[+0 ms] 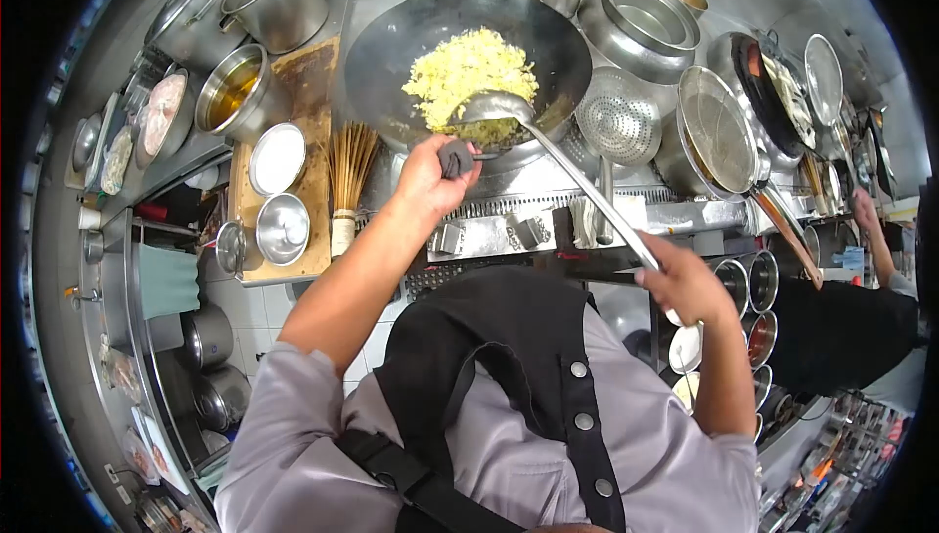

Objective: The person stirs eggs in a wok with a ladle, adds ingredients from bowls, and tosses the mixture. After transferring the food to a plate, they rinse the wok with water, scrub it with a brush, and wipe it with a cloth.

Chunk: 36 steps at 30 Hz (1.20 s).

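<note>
A large dark wok (391, 54) sits on the stove and holds a heap of yellow fried rice (469, 71). My left hand (430, 179) grips the wok's near handle through a dark cloth. My right hand (685, 284) is closed around the long steel handle of a ladle (494, 108). The ladle's bowl rests in the rice at the wok's near side.
Steel pots, bowls and a perforated strainer (619, 114) ring the wok. A bamboo brush (347, 176) stands on a wooden board (305, 93) at left with steel bowls. A mesh skimmer (719, 132) and second wok (773, 83) lie right. Another person (861, 323) stands at far right.
</note>
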Available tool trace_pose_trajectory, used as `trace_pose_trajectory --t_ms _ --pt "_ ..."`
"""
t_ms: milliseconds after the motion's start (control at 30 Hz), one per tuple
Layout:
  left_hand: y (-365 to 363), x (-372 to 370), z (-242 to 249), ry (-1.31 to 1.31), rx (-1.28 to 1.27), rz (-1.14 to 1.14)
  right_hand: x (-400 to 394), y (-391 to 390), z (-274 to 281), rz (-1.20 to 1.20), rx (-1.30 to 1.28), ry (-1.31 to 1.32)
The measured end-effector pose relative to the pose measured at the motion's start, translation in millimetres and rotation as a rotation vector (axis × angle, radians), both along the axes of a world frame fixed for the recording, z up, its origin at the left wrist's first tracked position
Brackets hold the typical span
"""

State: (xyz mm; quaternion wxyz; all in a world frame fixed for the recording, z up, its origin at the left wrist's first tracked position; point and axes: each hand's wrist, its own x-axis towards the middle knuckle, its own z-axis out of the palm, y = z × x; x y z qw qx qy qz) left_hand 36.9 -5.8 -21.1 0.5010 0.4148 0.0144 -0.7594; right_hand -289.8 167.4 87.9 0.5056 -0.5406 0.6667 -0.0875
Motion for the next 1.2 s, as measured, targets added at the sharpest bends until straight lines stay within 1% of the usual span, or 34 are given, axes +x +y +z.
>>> trace_pose_trajectory --t_ms 33,67,100,167,233,267,300,333,400,433,467,500,533,600,633,667,700,733,767,833,900,967,1033,1067,1100,1133,1167,1200 --pt "-16.2 0.2 -17.3 0.061 0.035 0.051 -0.3 -14.7 -8.0 0.07 -0.041 0.03" --pt "-26.0 -0.4 -32.7 0.124 0.064 0.1 6.2 -34.8 -15.7 0.064 -0.056 0.044" --pt "-20.8 -1.2 -46.5 0.122 0.06 0.091 17.6 -53.0 -26.5 0.057 -0.071 0.057" --pt "-1.3 -7.2 -59.1 0.198 -0.071 0.148 31.7 -89.2 -89.1 0.102 -0.464 0.207" --pt "61.9 -4.2 -56.9 0.145 -0.03 0.113 46.7 -97.3 -113.5 0.102 -0.627 0.317" --pt "92.2 5.4 -56.4 0.102 -0.038 0.058 45.8 -85.1 -107.2 0.126 -0.683 0.315" --pt "103.7 15.0 -53.2 0.053 -0.046 -0.001 48.1 -66.3 -67.8 0.057 -0.468 0.165" --pt "95.2 17.2 -42.5 0.05 -0.054 -0.005 48.8 -44.1 -25.0 -0.004 -0.242 0.016" --pt "78.5 16.5 -16.9 0.162 -0.038 0.142 25.9 -11.1 -4.7 -0.081 -0.108 -0.176" --pt "51.4 14.0 -6.8 0.219 -0.036 0.13 21.6 -3.1 3.8 -0.095 -0.073 -0.196" --pt "17.2 13.8 -18.6 0.259 -0.029 0.1 21.8 -5.2 9.9 -0.067 -0.04 -0.141" --pt "-3.0 5.6 -20.5 0.168 -0.094 0.102 22.6 -10.7 13.7 -0.045 -0.01 -0.089" --pt "-17.3 -1.3 -23.8 0.158 -0.068 0.112 25.4 -22.2 3.6 -0.038 -0.04 -0.076" --pt "-11.3 -0.1 -55.2 0.172 -0.104 0.109 45.9 -54.0 -22.0 -0.031 -0.123 -0.008" --pt "-4.4 0.4 -63.2 0.191 -0.142 0.119 48.4 -75.0 -64.8 0.008 -0.356 0.03" --pt "26.2 3.4 -60.6 0.188 -0.049 0.142 50.1 -91.8 -98.6 0.057 -0.59 0.069" --pt "55.8 6.9 -68.4 0.109 -0.034 0.115 63.7 -90.6 -86.3 0.055 -0.566 0.15" --pt "86.7 18.7 -72.2 0.068 -0.095 0.026 65.6 -79.2 -68.6 0.082 -0.497 0.175" --pt "103.9 26.2 -60.7 0.073 -0.008 0.011 65.7 -65.1 -47.5 0.105 -0.431 0.201" --pt "102.5 25.3 -25.3 0.102 0.005 0.06 46.3 -28.3 -11.5 -0.012 -0.194 -0.033" --pt "59.8 18.5 -11.3 0.157 0.003 0.135 21.6 -4.6 -6.9 -0.085 -0.059 -0.217" --pt "2.6 8.8 -20.8 0.254 -0.037 0.094 21.7 -14.4 -9.1 -0.069 -0.047 -0.204" --pt "-20.7 -2.8 -36.7 0.16 -0.091 0.139 39.2 -41.7 -17.8 0.051 -0.177 0.096" --pt "-20.6 -0.5 -56.1 0.188 -0.166 0.098 42.5 -58.4 -51.4 0.046 -0.179 0.097" --pt "-5.7 2.4 -62.5 0.209 -0.156 0.084 42.7 -81.3 -104.2 0.131 -0.621 0.192" --pt "20.6 4.3 -68.9 0.234 -0.147 0.078 45.5 -97.0 -129.1 0.227 -1.065 0.285" --pt "51.1 6.9 -75.3 0.147 -0.139 0.117 62.0 -88.5 -106.3 0.188 -0.906 0.286" --pt "77.5 19.7 -80.5 0.167 -0.112 0.046 64.5 -73.7 -77.8 0.141 -0.703 0.219"
